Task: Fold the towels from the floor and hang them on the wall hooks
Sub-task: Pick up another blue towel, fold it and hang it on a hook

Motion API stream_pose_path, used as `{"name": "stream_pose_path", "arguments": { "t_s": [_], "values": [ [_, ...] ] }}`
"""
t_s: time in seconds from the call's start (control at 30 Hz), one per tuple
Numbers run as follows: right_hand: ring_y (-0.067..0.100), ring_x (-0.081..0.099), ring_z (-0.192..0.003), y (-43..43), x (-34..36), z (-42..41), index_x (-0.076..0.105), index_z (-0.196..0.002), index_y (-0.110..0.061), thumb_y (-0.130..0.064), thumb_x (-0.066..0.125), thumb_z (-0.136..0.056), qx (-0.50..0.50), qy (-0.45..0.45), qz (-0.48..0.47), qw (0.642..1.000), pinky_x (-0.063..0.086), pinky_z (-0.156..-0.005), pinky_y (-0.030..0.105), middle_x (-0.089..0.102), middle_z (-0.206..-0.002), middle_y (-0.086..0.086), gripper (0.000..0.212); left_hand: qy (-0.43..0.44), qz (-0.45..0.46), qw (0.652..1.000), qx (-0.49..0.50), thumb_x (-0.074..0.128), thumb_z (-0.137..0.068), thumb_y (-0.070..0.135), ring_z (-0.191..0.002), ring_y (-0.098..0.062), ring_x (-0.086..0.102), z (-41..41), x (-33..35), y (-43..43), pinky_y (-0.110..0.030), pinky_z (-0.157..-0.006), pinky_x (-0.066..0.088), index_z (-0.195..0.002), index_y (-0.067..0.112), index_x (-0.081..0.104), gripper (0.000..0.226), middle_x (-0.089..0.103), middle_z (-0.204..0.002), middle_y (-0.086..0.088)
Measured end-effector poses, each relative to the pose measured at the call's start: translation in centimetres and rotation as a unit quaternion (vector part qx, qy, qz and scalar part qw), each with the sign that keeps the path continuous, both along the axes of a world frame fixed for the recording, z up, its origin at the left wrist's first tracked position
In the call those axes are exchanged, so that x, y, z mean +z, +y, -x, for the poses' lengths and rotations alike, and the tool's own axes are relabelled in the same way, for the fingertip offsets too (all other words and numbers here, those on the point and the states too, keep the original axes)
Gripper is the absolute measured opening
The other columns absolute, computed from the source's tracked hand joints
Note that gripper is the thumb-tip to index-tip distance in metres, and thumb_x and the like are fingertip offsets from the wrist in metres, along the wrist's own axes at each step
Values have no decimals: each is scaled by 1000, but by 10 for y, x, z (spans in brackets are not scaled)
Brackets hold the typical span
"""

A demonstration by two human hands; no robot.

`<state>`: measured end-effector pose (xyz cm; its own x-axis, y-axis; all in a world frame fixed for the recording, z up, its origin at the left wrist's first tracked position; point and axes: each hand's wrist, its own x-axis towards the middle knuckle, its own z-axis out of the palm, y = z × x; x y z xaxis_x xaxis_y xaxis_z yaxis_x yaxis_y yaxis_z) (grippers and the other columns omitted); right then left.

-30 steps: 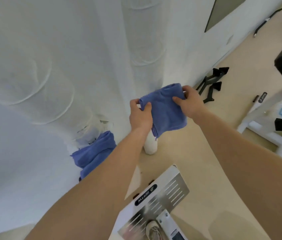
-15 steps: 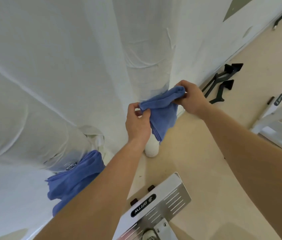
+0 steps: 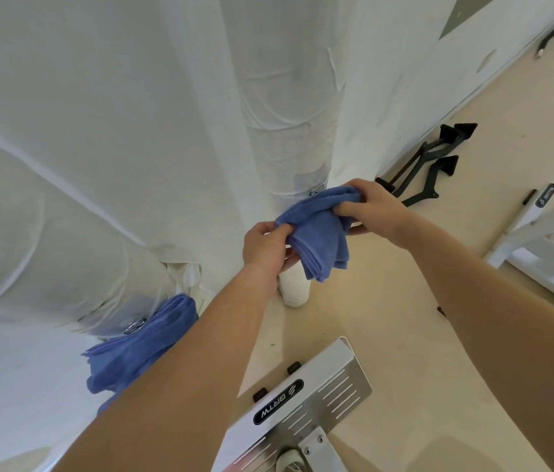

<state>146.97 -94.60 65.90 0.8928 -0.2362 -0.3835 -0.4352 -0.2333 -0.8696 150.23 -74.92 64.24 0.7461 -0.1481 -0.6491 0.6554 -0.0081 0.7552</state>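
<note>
I hold a folded blue towel (image 3: 320,240) up against the white wall. My left hand (image 3: 265,245) pinches its left upper corner. My right hand (image 3: 371,207) grips its bunched right end close to a small metal wall hook (image 3: 316,189). The towel's folded layers hang down between my hands. A second blue towel (image 3: 139,349) hangs folded from another metal hook (image 3: 136,324) lower left on the wall, partly hidden by my left forearm.
The white wall (image 3: 132,114) is covered in plastic sheeting. A white cylinder (image 3: 294,287) stands on the beige floor below my hands. Black brackets (image 3: 429,165) lie by the baseboard. A white and metal stand (image 3: 306,403) is near my feet, and a white frame (image 3: 538,247) at right.
The towel has been bunched narrower and its right end raised toward the wall hook. My view has tilted up along the wall.
</note>
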Motion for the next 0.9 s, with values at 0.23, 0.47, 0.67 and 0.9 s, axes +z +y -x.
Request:
{"name": "stream_pose_path", "arguments": {
  "t_s": [0.23,0.47,0.67,0.9],
  "values": [
    [34,69,-92,4,12,-7,64,-103,-9,-36,70,-89,0,6,69,998,62,-73,50,69,-98,18,31,-228,-189,954,-56,71,-86,20,-90,-9,65,6,10,5,-24,-81,54,-106,27,55,26,66,-108,5],
    [24,68,-79,1,26,-21,72,-93,-9,-32,78,-78,-2,97,77,992,60,-70,42,71,-82,7,28,-514,-221,808,-183,64,-85,38,-103,-8,59,35,32,-4,-25,-86,49,-110,25,65,28,61,-113,13],
    [22,64,-83,5,35,-28,63,-94,-8,-30,81,-69,-33,119,107,987,54,-71,34,67,-89,3,38,-521,-307,767,-215,67,-89,31,-114,-19,53,47,1,-8,-32,-83,52,-131,14,54,47,49,-134,1],
    [17,61,-90,25,4,15,68,-109,-24,-27,66,-89,-46,-157,268,949,52,-82,38,59,-114,0,20,-500,-337,774,-190,72,-84,34,-96,-23,61,46,-5,-14,-38,-75,53,-135,14,50,59,50,-130,-3]
  ]
}}
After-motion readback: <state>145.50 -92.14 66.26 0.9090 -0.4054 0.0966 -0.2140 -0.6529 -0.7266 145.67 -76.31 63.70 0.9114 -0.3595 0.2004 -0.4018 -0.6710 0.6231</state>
